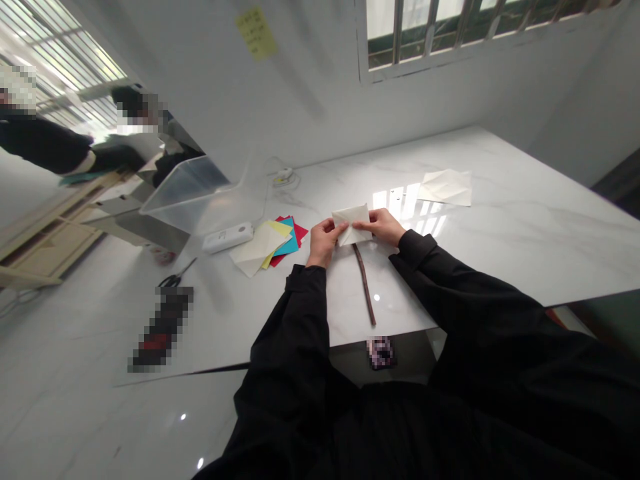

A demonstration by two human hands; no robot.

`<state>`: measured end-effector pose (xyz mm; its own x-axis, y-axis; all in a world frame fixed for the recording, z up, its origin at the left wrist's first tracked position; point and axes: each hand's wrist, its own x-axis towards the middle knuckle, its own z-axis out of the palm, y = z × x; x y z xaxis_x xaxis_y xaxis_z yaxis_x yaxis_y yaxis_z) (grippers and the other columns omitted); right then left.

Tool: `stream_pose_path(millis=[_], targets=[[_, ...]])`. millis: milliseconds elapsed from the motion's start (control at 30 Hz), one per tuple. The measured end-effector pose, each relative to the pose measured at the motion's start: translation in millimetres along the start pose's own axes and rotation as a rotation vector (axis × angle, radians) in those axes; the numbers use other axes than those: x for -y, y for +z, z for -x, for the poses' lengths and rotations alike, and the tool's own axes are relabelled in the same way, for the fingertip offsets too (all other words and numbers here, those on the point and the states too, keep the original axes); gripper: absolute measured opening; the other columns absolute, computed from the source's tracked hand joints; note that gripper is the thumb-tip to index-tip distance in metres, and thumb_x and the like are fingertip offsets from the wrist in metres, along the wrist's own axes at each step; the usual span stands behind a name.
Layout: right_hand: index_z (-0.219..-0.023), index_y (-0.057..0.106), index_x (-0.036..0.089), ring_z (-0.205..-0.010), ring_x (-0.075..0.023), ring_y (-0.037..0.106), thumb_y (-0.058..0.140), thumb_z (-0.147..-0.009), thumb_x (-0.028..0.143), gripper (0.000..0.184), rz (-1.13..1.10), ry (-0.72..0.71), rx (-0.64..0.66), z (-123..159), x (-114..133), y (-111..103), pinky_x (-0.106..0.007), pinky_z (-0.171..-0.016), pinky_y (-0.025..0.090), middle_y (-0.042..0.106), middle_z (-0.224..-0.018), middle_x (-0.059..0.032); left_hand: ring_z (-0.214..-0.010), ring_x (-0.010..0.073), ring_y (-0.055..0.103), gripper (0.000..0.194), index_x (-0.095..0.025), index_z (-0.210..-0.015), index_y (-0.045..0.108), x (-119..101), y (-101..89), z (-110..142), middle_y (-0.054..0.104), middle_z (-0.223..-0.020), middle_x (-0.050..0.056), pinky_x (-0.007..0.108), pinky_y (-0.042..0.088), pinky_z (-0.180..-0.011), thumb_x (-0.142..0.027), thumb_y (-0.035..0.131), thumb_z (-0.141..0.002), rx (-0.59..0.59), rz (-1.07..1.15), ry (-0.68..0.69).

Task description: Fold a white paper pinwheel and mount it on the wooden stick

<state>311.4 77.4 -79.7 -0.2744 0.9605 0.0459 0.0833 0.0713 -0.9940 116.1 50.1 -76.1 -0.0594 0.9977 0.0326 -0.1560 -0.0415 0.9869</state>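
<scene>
Both my hands hold a folded cream paper (pixel 354 221) just above the white marble table (pixel 500 227). My left hand (pixel 324 241) pinches its left edge, fingers closed on it. My right hand (pixel 384 225) grips its right edge, fingers curled over the fold. A thin dark brown stick (pixel 365 285) lies on the table just below the paper, pointing toward me. Both arms wear black sleeves.
A stack of cream, yellow, teal and red paper sheets (pixel 270 243) lies left of my hands, beside a white box-shaped device (pixel 227 237), scissors (pixel 176 277) and a clear plastic bin (pixel 187 193). More cream paper (pixel 447 187) lies far right. People stand at the far left.
</scene>
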Motion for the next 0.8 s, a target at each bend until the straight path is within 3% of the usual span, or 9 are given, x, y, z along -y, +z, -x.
stream_pose_path(millis=[400, 800], targets=[[-0.093, 0.082, 0.014, -0.080, -0.0243, 0.073, 0.090, -0.075, 0.052, 0.043, 0.011, -0.026, 0.011, 4.5, 7.7, 0.6, -0.038, -0.076, 0.063, 0.081, -0.089, -0.0110, -0.098, 0.0299, 0.077, 0.063, -0.012, -0.103, 0.081, -2.8, 2.0, 2.2, 0.083, -0.099, 0.013, 0.043, 0.060, -0.094, -0.046, 0.102, -0.055, 0.048, 0.015, 0.009], [-0.089, 0.080, 0.013, -0.065, -0.0173, 0.063, 0.083, -0.084, 0.056, 0.043, 0.034, -0.016, 0.043, 2.1, 4.2, -0.6, -0.030, -0.062, 0.054, 0.076, -0.077, -0.0064, -0.098, 0.0286, 0.077, 0.063, -0.013, -0.105, 0.080, -2.2, 2.2, 1.0, 0.083, -0.102, 0.012, 0.042, 0.059, -0.094, -0.046, 0.101, -0.056, 0.017, 0.035, 0.014]])
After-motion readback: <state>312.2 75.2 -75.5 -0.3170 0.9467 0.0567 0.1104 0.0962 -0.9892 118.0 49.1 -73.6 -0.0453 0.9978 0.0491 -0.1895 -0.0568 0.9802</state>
